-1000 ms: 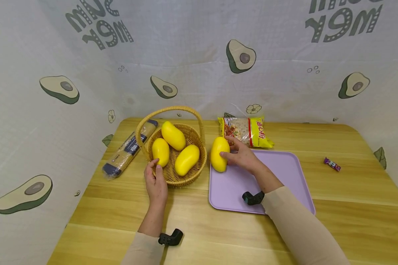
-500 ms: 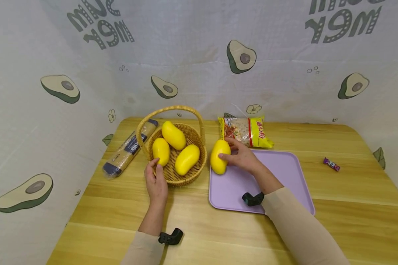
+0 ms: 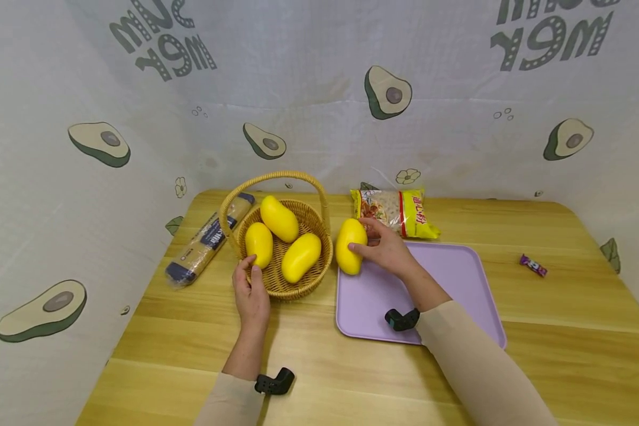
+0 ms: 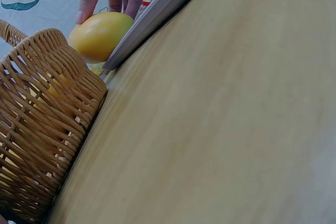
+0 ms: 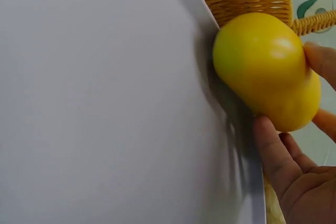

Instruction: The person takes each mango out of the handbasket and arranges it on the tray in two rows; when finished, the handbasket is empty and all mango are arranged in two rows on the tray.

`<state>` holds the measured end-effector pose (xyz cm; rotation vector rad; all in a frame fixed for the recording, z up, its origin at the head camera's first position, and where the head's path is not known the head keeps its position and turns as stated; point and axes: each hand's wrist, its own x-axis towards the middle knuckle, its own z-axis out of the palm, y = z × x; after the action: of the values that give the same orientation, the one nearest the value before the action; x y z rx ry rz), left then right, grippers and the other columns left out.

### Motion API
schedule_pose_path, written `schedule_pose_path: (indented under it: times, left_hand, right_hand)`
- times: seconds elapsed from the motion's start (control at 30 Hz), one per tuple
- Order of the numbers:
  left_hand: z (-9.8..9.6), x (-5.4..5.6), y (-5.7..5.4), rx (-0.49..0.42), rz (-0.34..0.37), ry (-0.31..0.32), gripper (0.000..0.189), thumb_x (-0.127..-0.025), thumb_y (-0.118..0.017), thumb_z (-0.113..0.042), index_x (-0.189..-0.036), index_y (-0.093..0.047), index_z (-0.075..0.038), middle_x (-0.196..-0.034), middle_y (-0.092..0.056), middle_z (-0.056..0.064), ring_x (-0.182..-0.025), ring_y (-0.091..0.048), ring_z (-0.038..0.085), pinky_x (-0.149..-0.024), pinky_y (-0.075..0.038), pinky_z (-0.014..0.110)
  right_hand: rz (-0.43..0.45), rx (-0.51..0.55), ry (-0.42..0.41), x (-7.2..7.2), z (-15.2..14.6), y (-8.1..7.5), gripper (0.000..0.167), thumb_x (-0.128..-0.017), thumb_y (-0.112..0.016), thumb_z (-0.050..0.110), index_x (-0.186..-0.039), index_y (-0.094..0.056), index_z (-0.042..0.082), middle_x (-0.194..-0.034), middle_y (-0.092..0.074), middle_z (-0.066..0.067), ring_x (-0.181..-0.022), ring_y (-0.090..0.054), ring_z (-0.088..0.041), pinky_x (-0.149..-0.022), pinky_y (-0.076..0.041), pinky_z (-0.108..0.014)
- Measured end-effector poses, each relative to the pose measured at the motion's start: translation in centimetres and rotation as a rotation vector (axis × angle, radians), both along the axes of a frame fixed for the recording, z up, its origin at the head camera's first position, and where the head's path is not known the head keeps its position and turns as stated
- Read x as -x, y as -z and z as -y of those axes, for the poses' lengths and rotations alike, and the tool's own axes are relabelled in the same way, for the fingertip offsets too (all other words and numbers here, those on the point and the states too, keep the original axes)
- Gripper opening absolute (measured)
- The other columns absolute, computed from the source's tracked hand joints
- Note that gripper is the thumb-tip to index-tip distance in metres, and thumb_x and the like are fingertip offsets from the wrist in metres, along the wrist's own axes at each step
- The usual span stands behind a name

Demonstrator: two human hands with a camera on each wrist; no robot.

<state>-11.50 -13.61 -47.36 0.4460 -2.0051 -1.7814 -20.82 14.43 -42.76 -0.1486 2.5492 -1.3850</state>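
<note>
My right hand (image 3: 386, 251) pinches a yellow mango (image 3: 349, 247) between thumb and fingers, over the left edge of a lilac tray (image 3: 452, 278). In the right wrist view, fingertips press on both sides of that mango (image 5: 262, 66), close above the tray's rim (image 5: 257, 192). On the left, a round wicker basket (image 3: 293, 293) with a tall handle holds three more mangoes. My left hand (image 3: 252, 299) grips the basket's near left side, its index fingertip beside the nearest mango (image 3: 259, 244). Most of this hand is outside the left wrist view, where the basket's woven wall (image 4: 47, 119) shows.
A long pack of dry noodles (image 3: 207, 242) lies left of the basket, partly behind it. Behind the tray is a yellow-ended food bag (image 3: 391, 212). One small purple-wrapped snack (image 3: 533, 265) lies far right on the wooden table (image 3: 341, 384). A printed curtain (image 3: 319, 89) surrounds the table.
The mango in my right hand dips slightly towards me, then shifts a little away and left, towards the basket. My left hand and the basket stay in place.
</note>
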Motion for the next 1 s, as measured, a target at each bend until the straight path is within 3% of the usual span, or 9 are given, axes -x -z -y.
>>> schedule_pose_path:
  times: [0.5,0.8,1.0]
  left_hand:
    - [-0.04,0.05,0.01,0.002,0.002,-0.011,0.03,-0.108,-0.046,-0.021,-0.132,-0.057,-0.005,-0.148,-0.045,0.019,-0.144,-0.037,0.034,-0.117,-0.028,0.053]
    - [-0.11,-0.04,-0.36,-0.01,0.011,0.002,0.031,-0.108,-0.045,-0.022,-0.133,-0.056,-0.007,-0.148,-0.044,0.017,-0.145,-0.036,0.031,-0.118,-0.027,0.052]
    - [-0.19,-0.11,-0.44,-0.022,0.022,0.002,0.03,-0.108,-0.045,-0.022,-0.133,-0.056,-0.008,-0.149,-0.044,0.016,-0.145,-0.036,0.031,-0.118,-0.027,0.051]
  right_hand:
    - [0.016,-0.079,-0.047,0.14,-0.28,0.32,0.075,-0.094,-0.071,0.045,-0.157,-0.039,0.02,-0.131,-0.058,-0.02,-0.112,-0.058,-0.034,-0.092,-0.051,-0.042]
    - [0.005,-0.08,-0.044,-0.12,-0.21,0.12,0.075,-0.095,-0.07,0.043,-0.158,-0.038,0.019,-0.126,-0.059,-0.02,-0.108,-0.057,-0.032,-0.088,-0.051,-0.038]
    - [0.015,-0.061,-0.049,-0.47,-0.23,0.19,0.076,-0.095,-0.071,0.041,-0.158,-0.036,0.02,-0.13,-0.057,-0.022,-0.11,-0.059,-0.034,-0.086,-0.054,-0.037]
